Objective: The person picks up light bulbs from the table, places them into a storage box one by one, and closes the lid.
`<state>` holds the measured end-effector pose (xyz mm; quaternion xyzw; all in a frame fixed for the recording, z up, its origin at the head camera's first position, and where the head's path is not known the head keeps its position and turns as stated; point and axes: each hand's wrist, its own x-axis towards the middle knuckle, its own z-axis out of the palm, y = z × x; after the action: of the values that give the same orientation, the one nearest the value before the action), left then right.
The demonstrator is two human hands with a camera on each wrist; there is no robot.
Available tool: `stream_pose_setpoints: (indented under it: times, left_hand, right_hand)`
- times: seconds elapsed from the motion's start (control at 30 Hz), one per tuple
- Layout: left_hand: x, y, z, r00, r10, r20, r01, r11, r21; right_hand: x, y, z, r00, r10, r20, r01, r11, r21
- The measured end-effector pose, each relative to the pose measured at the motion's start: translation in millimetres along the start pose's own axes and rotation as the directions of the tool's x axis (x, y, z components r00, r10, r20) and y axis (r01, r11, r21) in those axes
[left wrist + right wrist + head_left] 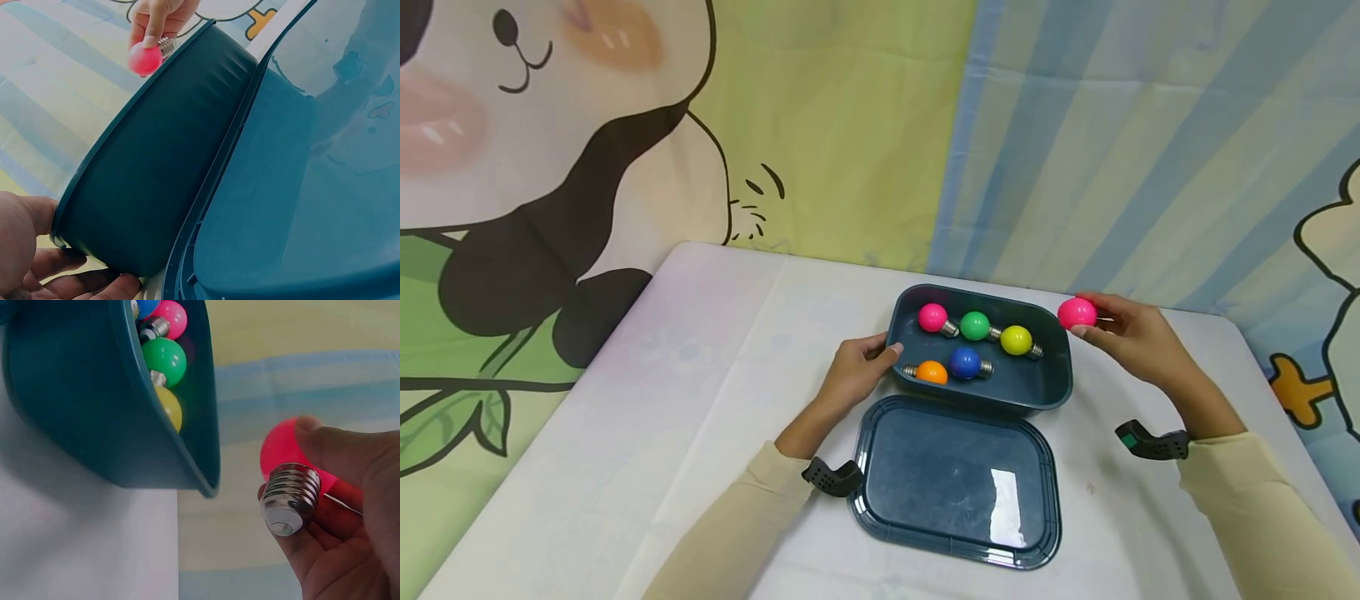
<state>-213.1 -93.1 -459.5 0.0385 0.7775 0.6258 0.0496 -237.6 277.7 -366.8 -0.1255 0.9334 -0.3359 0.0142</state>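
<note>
A dark teal plastic box [1030, 390] stands on the table with several coloured light bulbs inside. Along its back lie a pink bulb [932, 317], a green bulb [974, 326] and a yellow bulb [1016, 340]; an orange bulb [931, 372] and a blue bulb [965, 362] lie nearer the front. My left hand [857, 368] grips the box's left end, thumb over the rim and fingers against the outer wall [119, 187]. Just beyond the right end, my right hand [1131, 333] pinches another pink bulb [284, 453] by its globe, its silver screw base showing in the right wrist view.
The matching lid [951, 483] lies flat on the white table [737, 450], close in front of the box. Behind the table's back edge hangs a printed cloth [850, 125] with a panda and stripes. Each wrist wears a black band [1153, 442].
</note>
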Motion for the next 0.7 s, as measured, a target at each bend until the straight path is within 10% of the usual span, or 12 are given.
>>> stream_pose_setpoints:
  times: [0.7]
  left_hand:
    - [-1.4,0.3,0.4,1.000,0.001,0.005,-0.001,1.000,-0.006]
  right_hand:
    - [13.0,-20.1,34.8,0.939,-0.120,0.322,0.098,0.992,0.082]
